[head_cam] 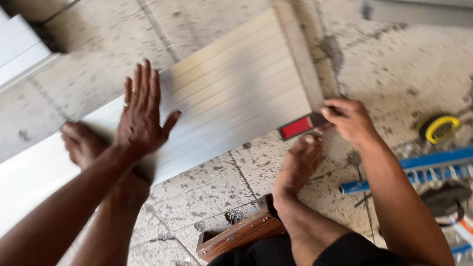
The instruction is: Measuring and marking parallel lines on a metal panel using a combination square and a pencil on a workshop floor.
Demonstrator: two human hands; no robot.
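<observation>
White ribbed panel (231, 93) lies flat across speckled floor (394, 64), running diagonally. Left hand (143, 116) open, fingers spread, palm pressed on panel's mid section, grasping nothing. Right hand (350, 120) pinched closed on red-and-black tool (301, 125) at panel's lower right corner. Both bare feet brace panel, left foot (81, 143) on it, right foot (298, 165) at edge. Judgement: keep palm weight steady, tool tight to edge. Yellow tape measure (438, 128) and blue level (414, 170) near right.

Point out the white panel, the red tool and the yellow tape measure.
white panel (236, 93), head view, middle of its ribbed face
red tool (296, 127), head view, its red body
yellow tape measure (439, 128), head view, centre of its case
</observation>
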